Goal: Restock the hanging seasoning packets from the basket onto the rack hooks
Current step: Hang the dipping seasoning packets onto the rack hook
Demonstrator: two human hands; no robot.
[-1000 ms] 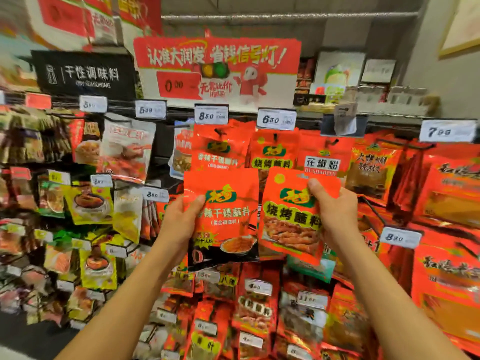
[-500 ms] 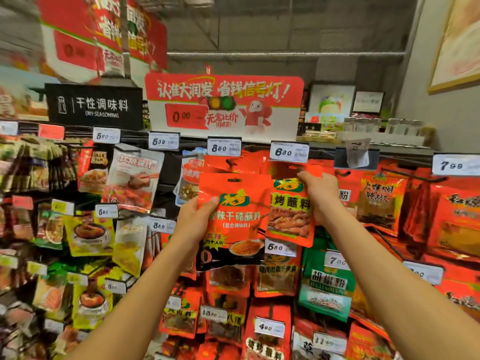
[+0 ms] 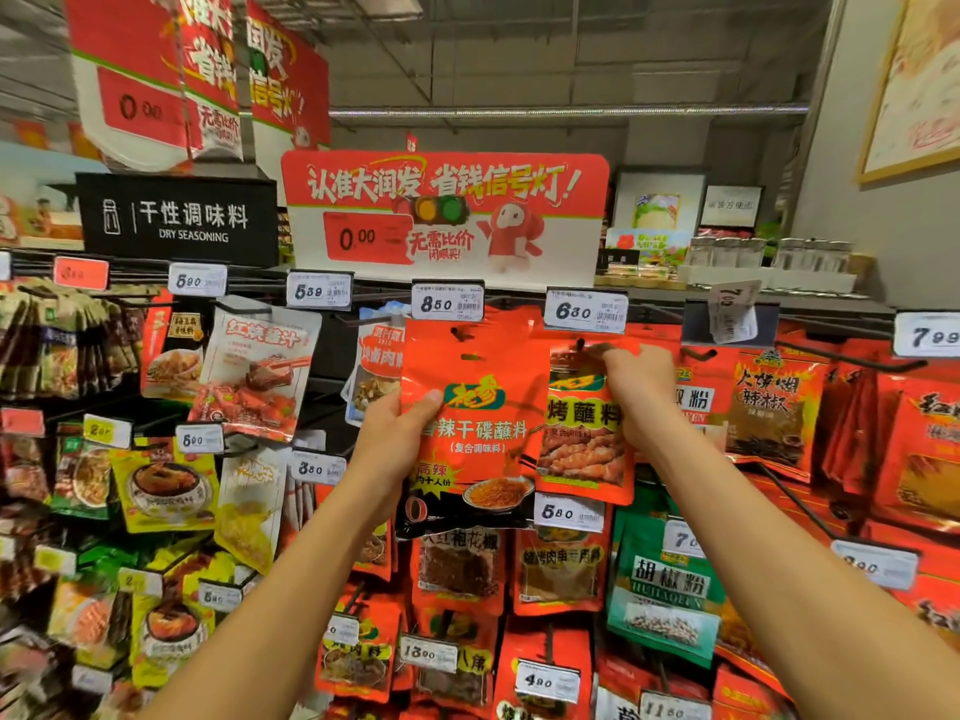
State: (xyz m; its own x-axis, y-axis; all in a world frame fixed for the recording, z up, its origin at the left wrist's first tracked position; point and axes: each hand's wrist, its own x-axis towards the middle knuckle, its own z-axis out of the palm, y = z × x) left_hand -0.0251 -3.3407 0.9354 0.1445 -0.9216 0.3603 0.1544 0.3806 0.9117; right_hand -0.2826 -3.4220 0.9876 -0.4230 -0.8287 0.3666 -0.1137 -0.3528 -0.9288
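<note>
My left hand grips the left edge of an orange-red dipping-spice packet, held upright just below the 8.50 price tag. Its hang hole sits under the hook there. My right hand pinches the top of a red barbecue-dip packet, raised to the hook under the 6.30 price tag. Whether that packet's hole is on the hook I cannot tell. The basket is out of view.
The rack is packed with rows of hanging seasoning packets and price tags on all sides. A red promotional sign and a black DRY SEASONING sign stand above the top row. Glass jars sit on the shelf at upper right.
Both hands have risen with their packets toward the top row of hooks. The right packet moved up from mid-rack to the hook under the 6.30 tag.
</note>
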